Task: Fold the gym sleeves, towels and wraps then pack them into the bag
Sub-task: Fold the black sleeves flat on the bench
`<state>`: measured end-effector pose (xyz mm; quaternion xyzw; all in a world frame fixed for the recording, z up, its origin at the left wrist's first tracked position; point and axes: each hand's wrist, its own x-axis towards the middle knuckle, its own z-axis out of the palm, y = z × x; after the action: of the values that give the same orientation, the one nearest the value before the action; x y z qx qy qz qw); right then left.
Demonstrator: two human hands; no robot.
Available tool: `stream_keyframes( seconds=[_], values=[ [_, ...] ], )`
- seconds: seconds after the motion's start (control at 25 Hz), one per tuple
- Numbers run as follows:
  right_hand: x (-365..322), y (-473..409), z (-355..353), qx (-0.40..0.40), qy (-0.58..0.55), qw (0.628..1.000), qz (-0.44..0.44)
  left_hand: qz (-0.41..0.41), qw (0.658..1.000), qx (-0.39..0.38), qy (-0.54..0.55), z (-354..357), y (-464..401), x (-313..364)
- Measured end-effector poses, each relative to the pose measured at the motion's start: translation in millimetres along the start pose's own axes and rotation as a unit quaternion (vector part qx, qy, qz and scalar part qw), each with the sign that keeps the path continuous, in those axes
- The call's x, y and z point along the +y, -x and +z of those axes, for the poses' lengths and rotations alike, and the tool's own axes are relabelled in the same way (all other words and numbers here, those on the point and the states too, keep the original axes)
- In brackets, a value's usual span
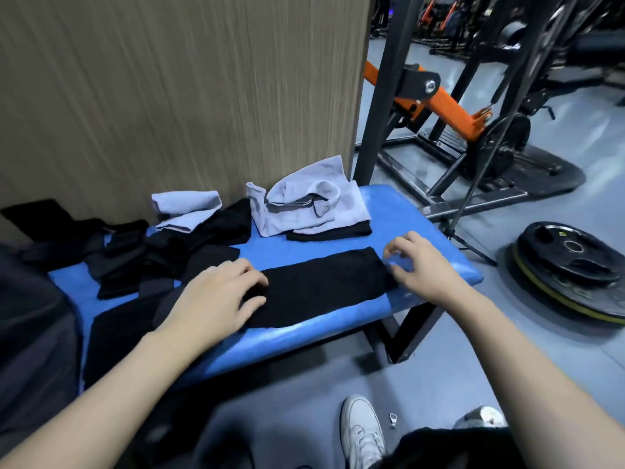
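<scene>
Blue padded gym bench (304, 336) — soft, limp black fabric sleeve (321, 286) lies flat; my left hand (220, 296) presses one end, my right hand (419, 265) hovers loosely curled, empty — I'd pinch corners.

bench (304, 336): blue | sleeve (321, 286): black | towels (304, 204): light grey | wall panel (169, 96): tan woodgrain

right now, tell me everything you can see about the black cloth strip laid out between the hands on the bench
The flat black fabric strip lies stretched across the near part of the blue padded bench, slanting up toward the right. It looks soft, matte and plain, smoothed into a long rectangle. The left hand rests palm down on its left end; the right hand has curled fingers at its right end. It seems separate from the tangled black pile behind it.
</scene>
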<state>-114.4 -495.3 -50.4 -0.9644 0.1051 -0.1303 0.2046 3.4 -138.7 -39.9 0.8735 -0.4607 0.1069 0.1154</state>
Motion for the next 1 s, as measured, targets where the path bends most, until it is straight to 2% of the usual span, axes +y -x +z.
stream_keyframes(
  seconds=[0.12,0.24,0.48,0.72,1.0],
  values=[
    [-8,-6,6,-0.067,0.019,0.998,-0.005,-0.072,0.994,-0.046,-0.065,6,1,-7],
    [-12,-11,6,-0.121,0.034,0.992,0.023,-0.065,0.993,-0.051,-0.08,12,3,-13],
    [-23,-10,1,-0.151,-0.053,0.985,0.06,-0.077,0.994,-0.068,-0.04,8,5,-15],
    [-35,-13,2,-0.181,-0.045,0.981,0.061,-0.082,0.994,-0.068,-0.025,7,5,-14],
    [-21,-4,-13,-0.18,-0.154,0.965,0.112,-0.08,0.996,-0.043,-0.005,12,-1,-6]
  ],
)
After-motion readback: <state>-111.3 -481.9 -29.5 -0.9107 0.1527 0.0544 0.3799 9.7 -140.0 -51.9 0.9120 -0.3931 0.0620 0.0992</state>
